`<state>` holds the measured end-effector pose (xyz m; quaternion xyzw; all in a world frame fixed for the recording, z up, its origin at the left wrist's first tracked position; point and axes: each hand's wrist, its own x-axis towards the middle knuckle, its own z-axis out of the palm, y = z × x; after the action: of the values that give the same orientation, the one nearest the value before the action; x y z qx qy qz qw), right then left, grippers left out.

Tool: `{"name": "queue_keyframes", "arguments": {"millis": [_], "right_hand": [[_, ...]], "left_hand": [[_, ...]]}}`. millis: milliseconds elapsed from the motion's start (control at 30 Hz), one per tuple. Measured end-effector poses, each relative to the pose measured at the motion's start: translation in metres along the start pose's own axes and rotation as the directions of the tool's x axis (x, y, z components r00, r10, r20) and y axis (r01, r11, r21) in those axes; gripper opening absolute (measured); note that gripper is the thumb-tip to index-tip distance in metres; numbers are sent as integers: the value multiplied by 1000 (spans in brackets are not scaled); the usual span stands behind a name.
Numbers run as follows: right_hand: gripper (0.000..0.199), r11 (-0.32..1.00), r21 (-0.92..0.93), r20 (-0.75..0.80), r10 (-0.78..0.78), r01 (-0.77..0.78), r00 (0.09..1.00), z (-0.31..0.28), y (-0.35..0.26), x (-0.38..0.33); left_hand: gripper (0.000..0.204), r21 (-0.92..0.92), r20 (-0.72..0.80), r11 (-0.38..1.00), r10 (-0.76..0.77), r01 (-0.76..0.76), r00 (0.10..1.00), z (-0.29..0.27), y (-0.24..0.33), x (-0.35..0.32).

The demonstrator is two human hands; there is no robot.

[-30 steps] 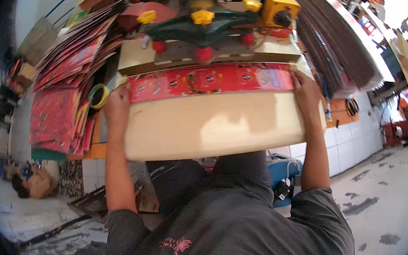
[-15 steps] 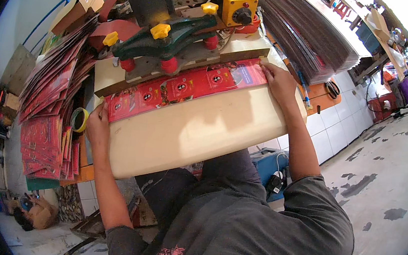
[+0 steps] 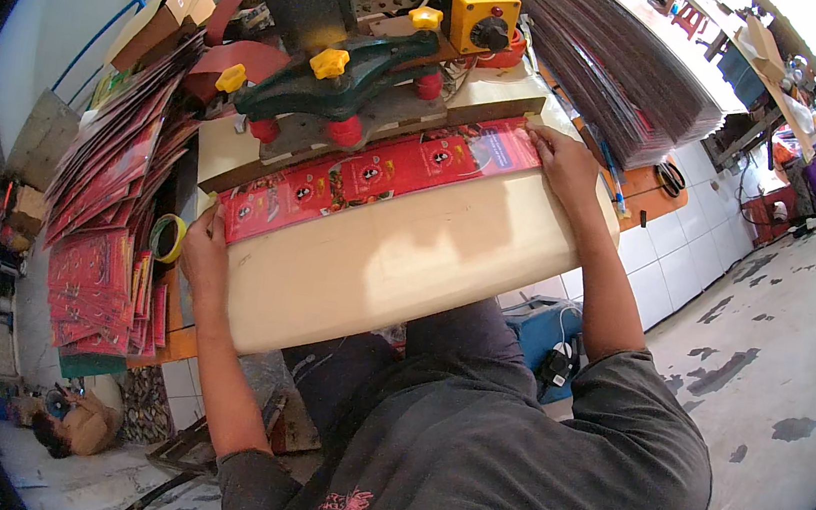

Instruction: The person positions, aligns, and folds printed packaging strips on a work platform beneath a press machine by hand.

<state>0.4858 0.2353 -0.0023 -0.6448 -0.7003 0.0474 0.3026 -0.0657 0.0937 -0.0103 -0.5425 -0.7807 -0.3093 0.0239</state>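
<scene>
A long red printed sheet (image 3: 361, 177) with repeated pictures and a bluish right end lies along the far part of a cream padded board (image 3: 397, 264). My left hand (image 3: 206, 250) grips the sheet's left end between thumb and fingers. At the opposite end, my right hand (image 3: 567, 164) pinches the sheet's far right corner, fingers closed. Just beyond the sheet stands a heat-press machine with a dark green clamp arm (image 3: 346, 95), yellow star knobs (image 3: 329, 64) and red feet. The sheet's far edge lies close against the strip under this clamp.
Stacks of red printed sheets (image 3: 108, 191) lean at the left, near a yellow tape roll (image 3: 166, 239). A tall pile of sheets (image 3: 611, 67) lies at the back right, with scissors (image 3: 670, 179) beside it. A yellow control box (image 3: 480, 18) sits behind the clamp. Another person (image 3: 82, 424) is at far lower left.
The whole view has shifted slightly to the right. Both hands stay at the sheet's two ends, and the sheet keeps its place by the clamp.
</scene>
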Motion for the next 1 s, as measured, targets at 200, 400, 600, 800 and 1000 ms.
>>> {"name": "queue_keyframes", "arguments": {"millis": [200,400,600,800,1000], "right_hand": [[34,999,-40,30,34,-33,999,-3,-3,0],[36,1000,-27,-15,-7,7,1000,-2,-2,-2],[31,998,12,-47,-66,66,997,-3,5,-5],[26,994,8,-5,-113,113,994,-23,-10,-22],[26,951,9,-93,-306,308,947,-27,-20,-47]], "left_hand": [[39,62,17,997,-50,49,999,-4,12,-3],[38,-3,-59,998,69,-69,996,-2,0,-6],[35,109,40,994,-10,6,999,-20,22,-21],[36,92,106,982,153,-162,983,-43,30,-54],[38,-19,98,981,193,-192,976,-35,42,-98]]}}
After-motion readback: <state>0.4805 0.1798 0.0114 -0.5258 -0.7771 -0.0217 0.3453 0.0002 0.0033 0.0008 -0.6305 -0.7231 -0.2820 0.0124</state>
